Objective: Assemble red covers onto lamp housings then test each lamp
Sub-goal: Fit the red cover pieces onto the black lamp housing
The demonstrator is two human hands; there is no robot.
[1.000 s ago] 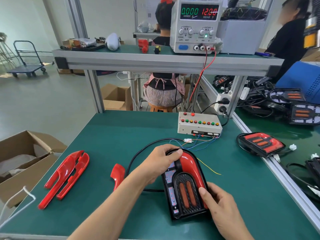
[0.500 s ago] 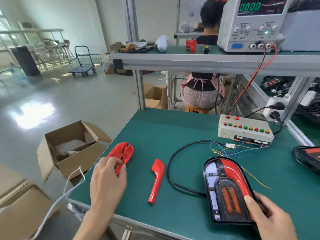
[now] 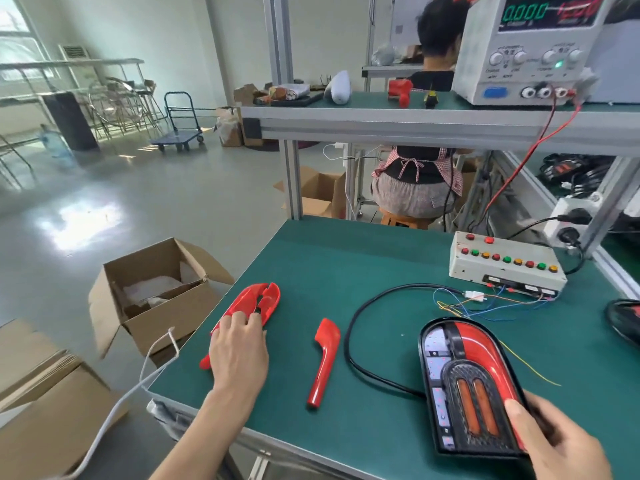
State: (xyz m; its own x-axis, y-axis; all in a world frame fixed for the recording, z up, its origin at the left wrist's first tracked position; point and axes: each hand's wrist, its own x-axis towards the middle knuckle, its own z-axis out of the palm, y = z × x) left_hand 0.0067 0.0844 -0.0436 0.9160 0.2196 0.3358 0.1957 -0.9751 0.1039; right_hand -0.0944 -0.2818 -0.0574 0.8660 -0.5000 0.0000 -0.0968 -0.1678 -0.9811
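Observation:
A black lamp housing lies on the green table at the lower right, with a red cover seated along its right side. My right hand grips its near right corner, thumb on the face. A stack of long red covers lies near the table's left edge. My left hand rests on top of it, fingers laid over the plastic. A single narrow red cover piece lies between the stack and the housing.
A black cable loops from the housing to a white test box with coloured buttons. A power supply sits on the upper shelf. An open cardboard box stands on the floor at the left. Another lamp lies at the right edge.
My left hand left the top of the lamp housing, moved left across the table and came down on the stack of red covers. My right hand stayed on the housing.

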